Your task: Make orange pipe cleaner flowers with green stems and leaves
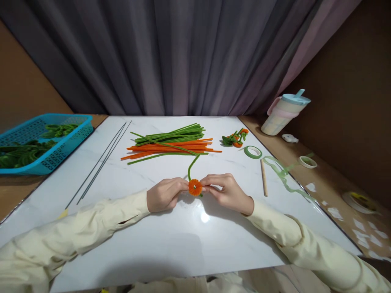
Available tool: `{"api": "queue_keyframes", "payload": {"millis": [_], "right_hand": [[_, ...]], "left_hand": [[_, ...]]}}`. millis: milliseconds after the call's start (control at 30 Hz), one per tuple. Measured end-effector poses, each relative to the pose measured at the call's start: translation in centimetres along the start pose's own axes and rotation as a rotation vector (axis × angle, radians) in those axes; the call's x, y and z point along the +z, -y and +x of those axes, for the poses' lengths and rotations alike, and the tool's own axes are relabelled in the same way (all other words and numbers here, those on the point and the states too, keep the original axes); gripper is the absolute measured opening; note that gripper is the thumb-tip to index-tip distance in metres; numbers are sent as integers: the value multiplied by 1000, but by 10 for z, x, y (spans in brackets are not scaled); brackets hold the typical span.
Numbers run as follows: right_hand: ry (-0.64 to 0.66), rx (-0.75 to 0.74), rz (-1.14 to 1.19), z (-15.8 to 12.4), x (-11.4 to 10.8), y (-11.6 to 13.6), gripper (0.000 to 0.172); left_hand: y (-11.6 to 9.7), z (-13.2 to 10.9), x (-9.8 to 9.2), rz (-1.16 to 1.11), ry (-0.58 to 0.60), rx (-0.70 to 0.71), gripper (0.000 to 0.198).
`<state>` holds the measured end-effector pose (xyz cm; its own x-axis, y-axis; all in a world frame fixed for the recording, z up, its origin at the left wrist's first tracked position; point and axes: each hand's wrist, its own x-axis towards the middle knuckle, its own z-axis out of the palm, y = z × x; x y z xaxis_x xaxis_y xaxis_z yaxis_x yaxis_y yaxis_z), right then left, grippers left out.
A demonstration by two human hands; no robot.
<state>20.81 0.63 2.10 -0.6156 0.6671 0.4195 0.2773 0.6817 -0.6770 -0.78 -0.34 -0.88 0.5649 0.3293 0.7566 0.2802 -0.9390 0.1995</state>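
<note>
Flower: orange fuzzy flower, just below frame centre, green stem poking up above it
Left: my left hand has the left edge pinched in its fingertips
Right: my right hand is pinching the right edge, so both are on it
Fuzzy sticks: green bundle over orange bundle, around mid-frame
Centre-right: green tape roll, wooden stick
Far left: blue basket
</note>
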Motion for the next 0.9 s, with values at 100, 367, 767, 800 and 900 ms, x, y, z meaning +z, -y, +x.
{"api": "queue_keyframes", "payload": {"millis": [100,367,767,800,900], "right_hand": [[-17,-19,-21,-1,1,1,15],[-65,-72,-41,-2,3,2,20],[-104,-289,-201,-4,4,-1,27],[-103,-295,-214,-4,4,-1,27],[-88,-293,-230,-4,3,-3,24]], "left_hand": [[0,0,0,-3,7,-5,36],[-2,1,0,37,4,0,35],[-3,1,0,34,42,-5,35],[-3,1,0,29,38,-14,35],[-2,1,1,20,23,-76,30]]}}
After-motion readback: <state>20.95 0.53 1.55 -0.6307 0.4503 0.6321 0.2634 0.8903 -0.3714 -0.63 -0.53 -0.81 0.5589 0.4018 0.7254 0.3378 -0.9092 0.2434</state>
